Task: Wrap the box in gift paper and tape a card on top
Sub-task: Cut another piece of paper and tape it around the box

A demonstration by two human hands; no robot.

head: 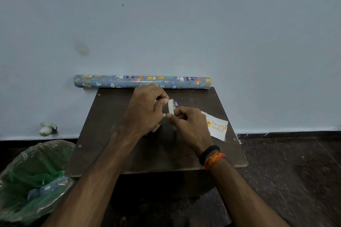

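Note:
Over the middle of a small dark wooden table (114, 134), my left hand (145, 112) holds a cream roll of tape (171, 106) upright. My right hand (190, 125) pinches the tape's edge at the roll's lower side. Under my hands only slivers of the wrapped box (156, 128) show in blue patterned paper; most of it is hidden. A white card (218, 128) with orange "Happy Birthday" writing lies on the table to the right, partly under my right hand. The roll of blue animal-print gift paper (110, 81) lies along the table's far edge against the wall.
A bin lined with a green plastic bag (31, 177) stands on the floor at the left, with a scrap of the blue paper inside. A pale wall rises right behind the table. Dark floor stretches to the right.

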